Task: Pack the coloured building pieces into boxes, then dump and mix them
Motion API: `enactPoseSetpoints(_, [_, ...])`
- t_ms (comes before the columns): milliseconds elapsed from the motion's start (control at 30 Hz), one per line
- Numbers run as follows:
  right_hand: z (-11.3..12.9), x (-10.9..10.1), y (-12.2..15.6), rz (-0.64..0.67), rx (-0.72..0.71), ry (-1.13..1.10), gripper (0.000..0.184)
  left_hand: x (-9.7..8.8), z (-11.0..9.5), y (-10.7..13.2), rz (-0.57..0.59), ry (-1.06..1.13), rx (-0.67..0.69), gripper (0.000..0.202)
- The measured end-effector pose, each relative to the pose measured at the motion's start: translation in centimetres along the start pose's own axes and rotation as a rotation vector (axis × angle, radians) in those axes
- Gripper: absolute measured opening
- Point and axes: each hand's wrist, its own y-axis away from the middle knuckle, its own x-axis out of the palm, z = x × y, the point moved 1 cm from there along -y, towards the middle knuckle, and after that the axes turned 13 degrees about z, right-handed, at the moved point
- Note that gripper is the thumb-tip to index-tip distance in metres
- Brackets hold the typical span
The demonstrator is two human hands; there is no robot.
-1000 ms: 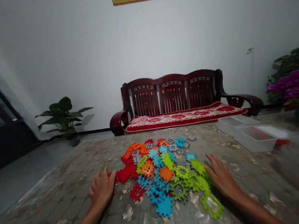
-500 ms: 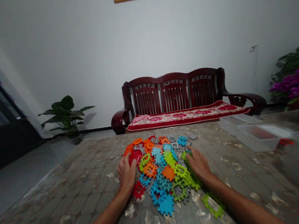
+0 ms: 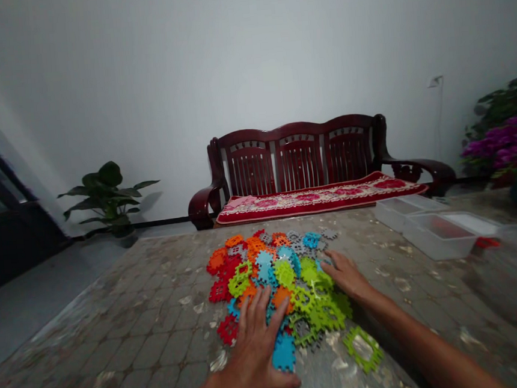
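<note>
Both my left hand (image 3: 256, 348) and right hand (image 3: 344, 274) lay flat, empty, on heaped tiles (image 3: 264, 260); one green tile (image 3: 350, 338) sat apart.

Red, orange, blue, green, grey puzzle tiles (image 3: 274, 271).

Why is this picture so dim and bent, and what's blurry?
Head view: dim indoor light; wide lens bends the dark door frame at left; clear plastic boxes and purple flowers at right smear; glare glints off the glossy patterned tabletop; the pile of coloured plastic tiles, left hand and right hand look sharp.
</note>
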Motion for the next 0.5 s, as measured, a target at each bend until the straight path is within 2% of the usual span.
enactPoseSetpoints(133, [0.5,0.8,1.6,0.137,0.074,0.322,0.061,0.6,-0.9,-1.5,-0.018,-0.063,-0.051,0.110])
enactPoseSetpoints(233, [1.8,1.7,2.1,0.146,0.068,0.418,0.062,0.9,-1.8,-2.6,-0.021,-0.069,-0.038,0.094])
enactPoseSetpoints(333, [2.6,2.0,2.1,0.108,0.087,0.395,0.061,1.0,-2.7,-3.4,-0.042,-0.064,-0.022,0.086])
enactPoseSetpoints(500, [2.9,2.8,1.2,0.032,0.087,0.210,0.064,0.6,-3.7,-4.4,-0.100,-0.074,0.012,0.089])
